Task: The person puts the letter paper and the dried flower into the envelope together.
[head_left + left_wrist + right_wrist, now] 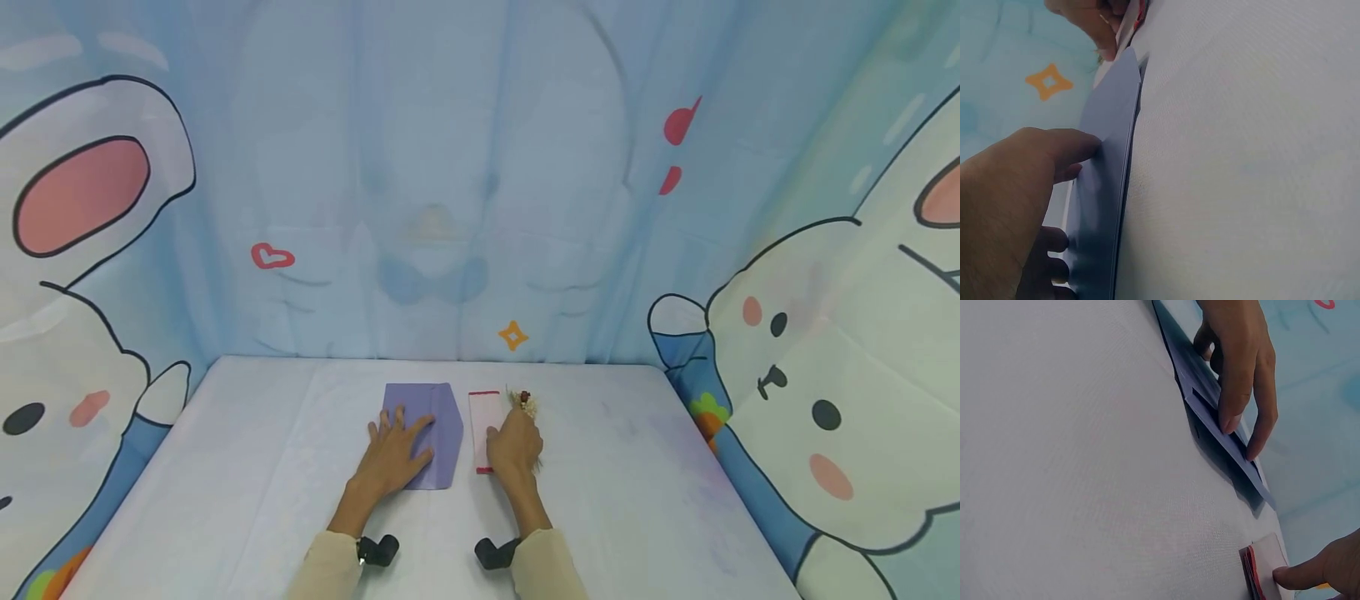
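Note:
A purple envelope (pixel 448 442) with a pointed flap on its right side lies on the table. My left hand (pixel 392 457) rests on it with fingers spread, the thumb pressing the surface in the left wrist view. Just right of the envelope is a narrow pale card (pixel 483 412) with red ends; it looks folded or layered in the right wrist view. Beside that card, my right hand (pixel 516 440) grips a small bunch of dried flowers (pixel 528 405), whose heads stick out above the fingers and stems below. The right thumb touches the card (pixel 1266 559) in the right wrist view.
A white cloth covers the table (pixel 637 500), and its far edge meets a blue curtain (pixel 427 183) printed with rabbits. Black wrist-worn devices (pixel 378 550) sit at both cuffs.

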A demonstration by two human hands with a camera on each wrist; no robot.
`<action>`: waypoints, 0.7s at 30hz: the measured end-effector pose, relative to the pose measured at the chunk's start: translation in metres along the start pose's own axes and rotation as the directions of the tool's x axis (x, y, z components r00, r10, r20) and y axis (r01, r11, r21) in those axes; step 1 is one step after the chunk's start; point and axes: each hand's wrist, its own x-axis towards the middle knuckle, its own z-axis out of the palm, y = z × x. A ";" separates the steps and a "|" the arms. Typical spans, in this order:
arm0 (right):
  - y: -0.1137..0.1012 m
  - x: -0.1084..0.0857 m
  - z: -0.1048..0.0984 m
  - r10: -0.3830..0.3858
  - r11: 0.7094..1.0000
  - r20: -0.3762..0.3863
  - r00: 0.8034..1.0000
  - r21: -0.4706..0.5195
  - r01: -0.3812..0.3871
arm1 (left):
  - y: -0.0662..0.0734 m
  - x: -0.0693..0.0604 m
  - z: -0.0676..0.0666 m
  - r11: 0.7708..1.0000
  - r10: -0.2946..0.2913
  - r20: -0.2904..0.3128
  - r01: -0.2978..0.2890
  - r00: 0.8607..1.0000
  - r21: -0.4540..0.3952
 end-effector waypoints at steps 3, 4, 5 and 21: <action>0.002 0.000 0.000 0.011 0.999 -0.015 1.000 0.053 -0.010 | 0.000 0.000 0.000 1.000 -0.001 0.004 0.001 1.000 0.004; 0.003 0.001 0.000 0.015 0.997 -0.019 1.000 0.071 -0.014 | 0.000 0.000 0.000 1.000 -0.001 0.004 0.000 1.000 0.006; 0.003 0.001 0.000 0.023 0.996 -0.022 0.999 0.086 -0.021 | 0.000 0.000 0.000 1.000 0.000 0.004 0.000 1.000 0.007; 0.005 0.004 -0.003 0.114 0.979 -0.068 0.991 0.177 -0.100 | -0.002 0.002 0.002 0.999 0.019 -0.016 -0.019 1.000 0.027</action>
